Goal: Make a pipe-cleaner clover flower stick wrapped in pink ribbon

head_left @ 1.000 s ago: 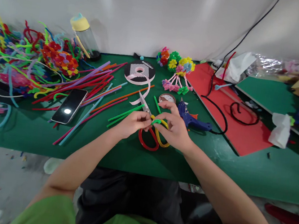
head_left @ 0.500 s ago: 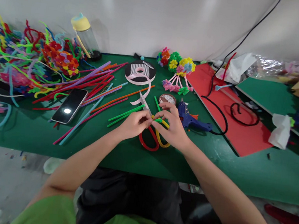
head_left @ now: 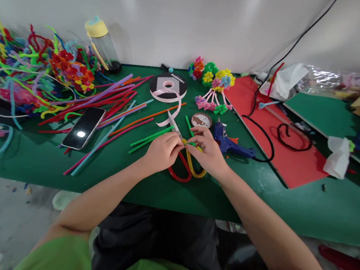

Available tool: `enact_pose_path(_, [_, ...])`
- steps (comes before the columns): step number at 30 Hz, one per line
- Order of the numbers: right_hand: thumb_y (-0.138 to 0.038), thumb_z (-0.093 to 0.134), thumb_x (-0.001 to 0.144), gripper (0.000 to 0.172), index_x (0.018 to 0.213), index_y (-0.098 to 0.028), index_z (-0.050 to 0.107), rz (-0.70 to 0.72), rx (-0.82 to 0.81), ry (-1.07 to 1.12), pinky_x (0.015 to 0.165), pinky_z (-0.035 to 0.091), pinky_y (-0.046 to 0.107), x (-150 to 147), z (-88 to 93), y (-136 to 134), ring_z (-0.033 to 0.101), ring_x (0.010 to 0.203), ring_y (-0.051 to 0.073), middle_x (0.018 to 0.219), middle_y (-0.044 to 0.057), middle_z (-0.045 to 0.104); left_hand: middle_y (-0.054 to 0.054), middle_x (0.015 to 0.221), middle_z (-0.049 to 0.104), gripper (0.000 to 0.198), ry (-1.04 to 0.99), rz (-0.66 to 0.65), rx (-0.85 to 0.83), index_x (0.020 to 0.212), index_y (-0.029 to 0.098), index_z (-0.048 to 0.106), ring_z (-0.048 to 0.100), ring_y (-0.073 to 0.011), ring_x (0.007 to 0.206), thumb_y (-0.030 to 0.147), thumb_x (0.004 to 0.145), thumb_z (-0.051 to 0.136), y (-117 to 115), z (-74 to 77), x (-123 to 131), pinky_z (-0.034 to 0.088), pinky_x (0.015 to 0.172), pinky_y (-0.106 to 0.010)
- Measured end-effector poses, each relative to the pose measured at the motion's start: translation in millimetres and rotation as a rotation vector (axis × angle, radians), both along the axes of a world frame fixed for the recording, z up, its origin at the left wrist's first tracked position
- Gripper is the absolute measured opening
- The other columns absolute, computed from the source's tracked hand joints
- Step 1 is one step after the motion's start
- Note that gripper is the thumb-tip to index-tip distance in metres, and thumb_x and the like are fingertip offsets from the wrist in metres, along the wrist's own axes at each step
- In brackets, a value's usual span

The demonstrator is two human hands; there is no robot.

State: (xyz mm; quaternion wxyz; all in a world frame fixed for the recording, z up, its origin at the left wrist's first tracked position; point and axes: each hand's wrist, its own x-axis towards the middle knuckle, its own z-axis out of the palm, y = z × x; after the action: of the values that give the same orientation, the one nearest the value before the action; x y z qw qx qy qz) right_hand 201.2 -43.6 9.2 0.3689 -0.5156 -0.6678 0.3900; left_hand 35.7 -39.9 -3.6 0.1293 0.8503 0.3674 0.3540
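Over the middle of the green table (head_left: pixel 147 188), my left hand (head_left: pixel 162 151) and my right hand (head_left: pixel 207 153) meet, both pinching a short green pipe cleaner piece (head_left: pixel 192 144) between the fingertips. Right under the hands lie scissors (head_left: pixel 182 170) with one red and one yellow handle loop, blades pointing away to the upper left. Loose green pipe cleaners (head_left: pixel 149 138) lie just left of my left hand.
A phone (head_left: pixel 83 127) lies to the left beside a spread of long coloured pipe cleaners (head_left: pixel 118 101). A tape roll (head_left: pixel 168 86), finished pipe cleaner flowers (head_left: pixel 211 86), a round tin (head_left: pixel 201 120) and a blue glue gun (head_left: pixel 228 143) sit behind the hands. A red board (head_left: pixel 265 136) lies right.
Both hands have dropped slightly toward the scissors and closed tighter together on the green piece. Nothing else on the table has moved.
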Motion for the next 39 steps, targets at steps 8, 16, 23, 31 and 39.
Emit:
enact_pose_path(8, [-0.02,0.057,0.072,0.004,0.071,-0.019,0.061,0.01,0.158,-0.028,0.088,0.043,0.044,0,0.8,-2,0.044,0.11,0.025,0.115,0.009,0.045,-0.001,0.066,0.052,0.014,-0.112,0.008,-0.13,0.067,0.016,0.047,0.049,-0.0109,0.065,0.015,0.082,0.047,0,6.5,0,0.04,0.059,-0.023])
enact_pose_path(16, [-0.017,0.057,0.074,0.004,0.073,-0.019,0.06,0.063,0.366,-0.108,0.098,0.037,0.046,3,2.5,-4,0.042,0.115,0.025,0.114,0.009,0.044,0.002,0.057,0.048,0.019,-0.245,0.001,-0.584,0.063,0.015,0.046,0.043,-0.0077,0.052,0.022,0.08,0.05,1,16.8,0,0.034,0.052,-0.022])
enact_pose_path(23, [-0.014,0.053,0.076,0.01,0.08,-0.021,0.059,0.139,0.491,-0.139,0.076,0.049,0.04,3,3.3,-5,0.042,0.111,0.026,0.116,0.009,0.039,0.003,0.052,0.045,0.022,-0.495,-0.138,-1.02,0.061,0.015,0.044,0.043,-0.0071,0.051,0.026,0.078,0.052,4,15.2,-1,0.034,0.054,-0.023])
enact_pose_path(31, [-0.013,0.052,0.076,0.012,0.081,-0.022,0.059,0.144,0.562,-0.192,0.077,0.047,0.041,3,1.4,-6,0.04,0.111,0.026,0.116,0.008,0.038,0.004,0.051,0.042,0.024,-0.574,-0.202,-1.131,0.06,0.015,0.041,0.042,-0.0067,0.049,0.029,0.077,0.052,3,15.8,1,0.031,0.051,-0.023])
enact_pose_path(39, [-0.032,0.052,0.08,0.016,0.073,-0.019,0.058,0.015,0.184,-0.132,0.089,0.041,0.048,0,1.3,-2,0.042,0.108,0.026,0.11,0.01,0.043,-0.001,0.066,0.052,0.013,-0.174,0.043,-0.175,0.069,0.015,0.047,0.049,-0.0098,0.063,0.016,0.081,0.048,1,10.0,0,0.04,0.059,-0.022])
